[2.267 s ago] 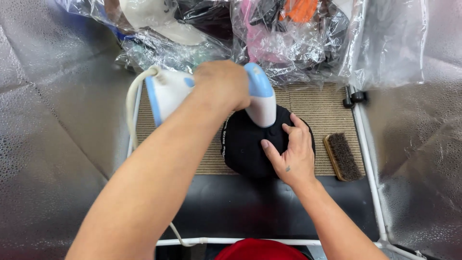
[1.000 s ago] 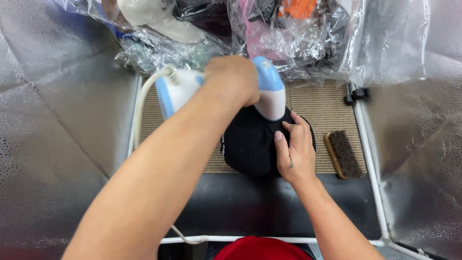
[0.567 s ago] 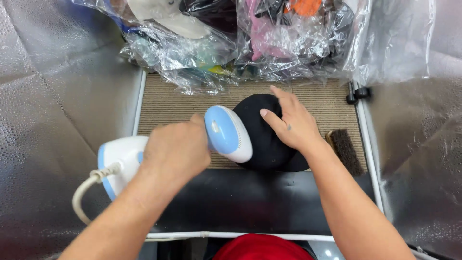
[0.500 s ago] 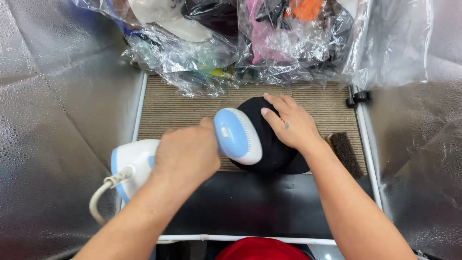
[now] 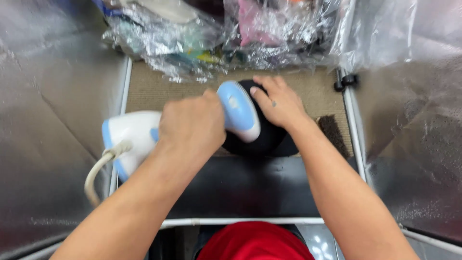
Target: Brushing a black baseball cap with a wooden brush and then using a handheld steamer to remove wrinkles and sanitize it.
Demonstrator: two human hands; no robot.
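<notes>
My left hand (image 5: 192,126) grips the handle of a white and blue handheld garment steamer (image 5: 131,137), whose blue oval head (image 5: 239,110) lies against a black cap (image 5: 260,137). The cap sits domed on a tan woven mat (image 5: 149,91). My right hand (image 5: 278,102) rests flat on top of the cap, fingers spread toward the steamer head. A pale cord (image 5: 98,171) runs from the steamer's rear down to the left.
A dark brush (image 5: 333,135) lies on the mat right of the cap. Clear plastic bags of goods (image 5: 226,33) are piled at the back. Silver foil walls (image 5: 43,120) close in both sides. A black shelf (image 5: 240,185) and white bar (image 5: 240,221) front the mat.
The steamer swung from above the cap down to the left, its head now pressed on the cap's left side. My right hand shifted from the cap's front to its top.
</notes>
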